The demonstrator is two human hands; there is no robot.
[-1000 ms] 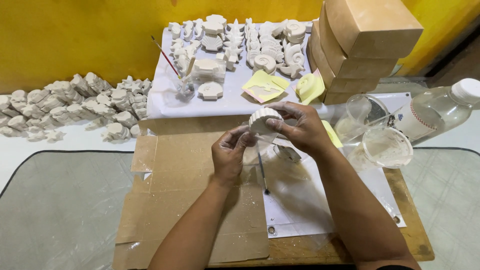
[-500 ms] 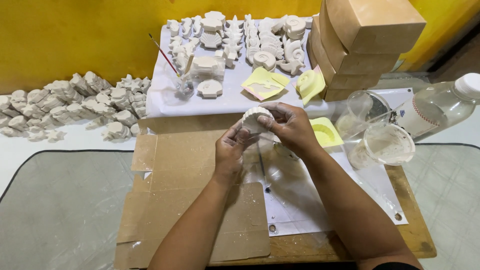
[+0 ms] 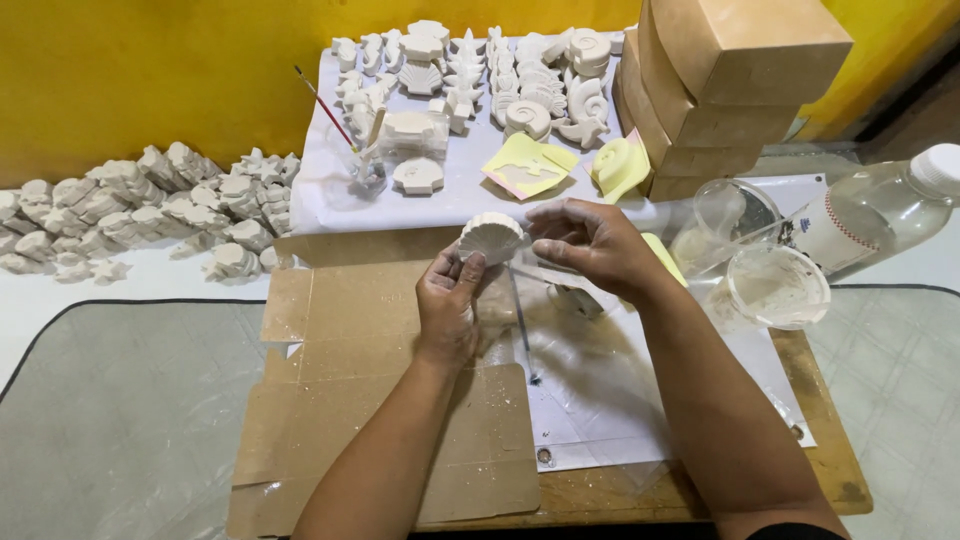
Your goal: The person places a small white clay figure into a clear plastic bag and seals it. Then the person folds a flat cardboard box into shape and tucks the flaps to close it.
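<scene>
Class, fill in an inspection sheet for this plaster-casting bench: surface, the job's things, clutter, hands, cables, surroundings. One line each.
Surface: wooden table covered by flattened cardboard and a white sheet, both dusted white.
Job's things: white shell cast, held up over the cardboard.
Clutter: clear cups, plastic bottle, yellow moulds, thin tool on the sheet, brushes in a jar.
Hands: left hand grips the cast from below; right hand touches its right edge with the fingertips.
Cables: nothing seen.
Surroundings: yellow wall, rows of casts on a white board, a heap of casts at left, stacked boxes.
</scene>
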